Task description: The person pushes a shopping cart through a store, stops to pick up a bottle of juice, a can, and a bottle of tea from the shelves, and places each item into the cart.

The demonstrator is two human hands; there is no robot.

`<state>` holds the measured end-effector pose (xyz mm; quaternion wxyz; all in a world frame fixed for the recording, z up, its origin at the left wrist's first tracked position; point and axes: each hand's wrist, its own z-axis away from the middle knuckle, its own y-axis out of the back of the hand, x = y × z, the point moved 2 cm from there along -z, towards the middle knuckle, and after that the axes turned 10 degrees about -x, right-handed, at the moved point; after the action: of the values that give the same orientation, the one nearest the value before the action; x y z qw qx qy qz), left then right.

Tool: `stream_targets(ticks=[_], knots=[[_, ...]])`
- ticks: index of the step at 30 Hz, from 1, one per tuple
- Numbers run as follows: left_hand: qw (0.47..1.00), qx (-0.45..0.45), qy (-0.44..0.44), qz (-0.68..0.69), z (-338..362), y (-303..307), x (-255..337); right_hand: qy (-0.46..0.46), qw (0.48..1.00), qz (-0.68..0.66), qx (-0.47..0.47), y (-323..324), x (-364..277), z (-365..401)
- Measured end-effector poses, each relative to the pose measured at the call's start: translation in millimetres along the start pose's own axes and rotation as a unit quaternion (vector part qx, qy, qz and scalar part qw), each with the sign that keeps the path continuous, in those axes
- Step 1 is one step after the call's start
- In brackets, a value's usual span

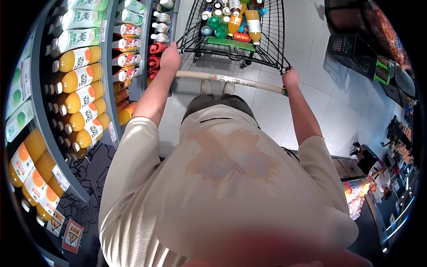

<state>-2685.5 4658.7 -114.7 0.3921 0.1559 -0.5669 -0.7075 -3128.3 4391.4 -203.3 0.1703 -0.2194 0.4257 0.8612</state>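
A black wire shopping cart [271, 38] stands in front of me, with a pale handle bar [240, 81] across its near side. My left hand [171, 57] is closed on the cart's frame at the left corner, above the bar's left end. At the right corner my right hand [290, 77] is closed on the frame near the bar's right end. The fingers of both hands are partly hidden. Inside the cart lie several bottles, among them an orange juice bottle [253, 27], green-topped ones [221, 31] and a red can [241, 37].
Shelves on the left hold rows of orange juice bottles [80, 59], white-green bottles [80, 39] and red-labelled bottles [126, 44]. Black baskets [351, 53] stand on the right. A person in a white top [381, 180] is at the far lower right.
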Motion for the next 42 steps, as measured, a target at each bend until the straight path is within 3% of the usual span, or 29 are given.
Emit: stream_targets(ticks=[17,42], knots=[[1.0,0.02,-0.012,0.016,6,-14,-22,0.017,1.0,-0.006,0.0,-17,14,-3],[1.0,0.002,-0.007,0.005,-10,0,2,-0.013,1.0,-0.013,-0.02,7,-4,-17]])
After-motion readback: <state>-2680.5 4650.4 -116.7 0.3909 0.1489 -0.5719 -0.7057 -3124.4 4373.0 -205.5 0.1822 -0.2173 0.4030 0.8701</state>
